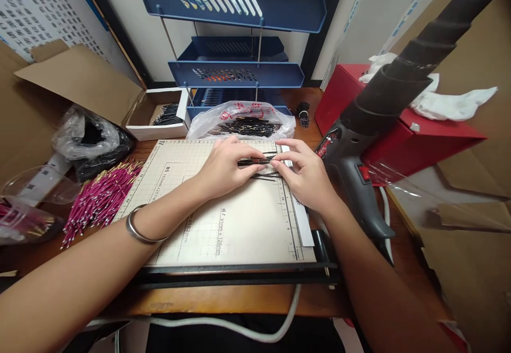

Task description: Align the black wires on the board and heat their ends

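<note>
Both hands meet over the far right part of a cream paper cutter board (255, 220) printed with size grids. My left hand (225, 167) is closed, thumb and fingers pinching a small bunch of thin black wires (251, 161) that lie roughly level. At the right end of the same bunch, my right hand (303, 174) pinches with thumb and fingertips. A few more black wires (264, 177) rest on the board just below the fingers. A white strip (302, 220) runs along the board's right edge under my right hand.
Behind the board are a plastic bag of black wires (249, 124), a white box (159, 125) and blue tiered trays (239, 73). Magenta wires (106, 196) are heaped at left. A heat gun (365, 124) and red box (431, 134) stand at right. A white cable (223, 323) hangs in front.
</note>
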### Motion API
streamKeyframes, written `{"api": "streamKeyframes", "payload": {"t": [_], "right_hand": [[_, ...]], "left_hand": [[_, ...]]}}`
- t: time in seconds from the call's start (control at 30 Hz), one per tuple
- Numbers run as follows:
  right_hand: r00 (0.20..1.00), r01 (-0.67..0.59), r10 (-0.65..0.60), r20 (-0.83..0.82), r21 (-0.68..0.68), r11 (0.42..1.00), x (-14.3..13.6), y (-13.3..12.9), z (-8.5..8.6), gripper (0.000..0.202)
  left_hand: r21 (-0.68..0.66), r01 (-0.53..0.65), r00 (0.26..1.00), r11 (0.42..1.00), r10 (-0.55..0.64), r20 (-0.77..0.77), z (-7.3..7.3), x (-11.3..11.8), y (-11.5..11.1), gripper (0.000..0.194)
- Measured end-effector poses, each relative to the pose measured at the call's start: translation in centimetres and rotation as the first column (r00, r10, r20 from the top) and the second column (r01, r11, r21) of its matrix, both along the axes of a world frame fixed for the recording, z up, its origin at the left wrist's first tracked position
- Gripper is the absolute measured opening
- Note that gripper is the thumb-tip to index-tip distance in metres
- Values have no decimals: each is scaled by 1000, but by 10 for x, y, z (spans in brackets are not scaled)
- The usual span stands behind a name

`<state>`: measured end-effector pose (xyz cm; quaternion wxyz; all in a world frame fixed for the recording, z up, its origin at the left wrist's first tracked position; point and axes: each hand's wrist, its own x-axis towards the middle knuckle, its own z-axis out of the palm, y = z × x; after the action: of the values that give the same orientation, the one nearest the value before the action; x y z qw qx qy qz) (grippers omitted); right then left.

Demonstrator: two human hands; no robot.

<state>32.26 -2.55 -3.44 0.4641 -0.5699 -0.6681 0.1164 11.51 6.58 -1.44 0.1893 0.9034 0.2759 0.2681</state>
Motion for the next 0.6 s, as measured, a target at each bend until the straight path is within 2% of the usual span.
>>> {"api": "streamKeyframes", "payload": {"t": [0.13, 0.3, 0.43, 0.6], "right_hand": [[999, -20, 18, -49, -43, 999, 1, -1, 5, 17], [995, -38, 31, -98, -63, 997, 3, -1, 8, 18], [992, -58, 50, -115, -60, 997, 4, -1, 7, 20], [987, -56, 41, -158, -88, 995, 4, 1, 4, 26]], "left_hand": [[64, 5, 1000, 998, -3, -30, -1, -2, 0, 19], [89, 91, 995, 992, -87, -47, 0, -4, 0, 33], [30, 123, 989, 992, -125, 74, 2, -4, 2, 31], [-49, 30, 970, 998, -18, 242, 0, -5, 2, 17]]}}
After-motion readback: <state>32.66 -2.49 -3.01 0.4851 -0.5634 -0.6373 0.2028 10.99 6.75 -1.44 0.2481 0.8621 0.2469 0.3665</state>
